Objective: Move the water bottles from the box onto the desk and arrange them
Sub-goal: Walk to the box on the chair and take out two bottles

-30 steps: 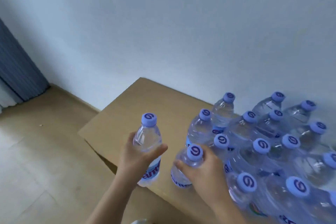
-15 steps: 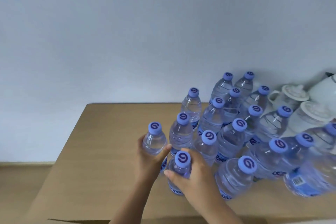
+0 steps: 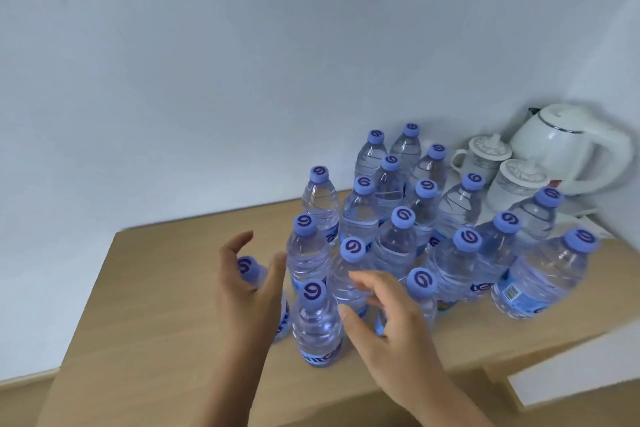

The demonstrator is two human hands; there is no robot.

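Several clear water bottles with purple caps stand crowded on the wooden desk (image 3: 166,288). At the cluster's front left stand two bottles: one (image 3: 247,269) partly hidden behind my left hand, and one (image 3: 317,322) between my hands. My left hand (image 3: 251,284) hovers by the left bottle with fingers spread and relaxed, holding nothing. My right hand (image 3: 384,319) is just right of the front bottle, fingers loosely apart and off it. The rest of the bottles (image 3: 401,239) fill the desk behind. The box is out of view.
A white electric kettle (image 3: 568,146) and two white lidded mugs (image 3: 485,154) stand against the wall at the back right, behind the bottles. The desk's front edge drops to a white panel (image 3: 571,367) at the right. A pale wall rises behind.
Both hands have let go of the two bottles they were holding; these now stand on the desk at the cluster's front left. The hands have opened and drawn slightly back. The camera view shifted left.
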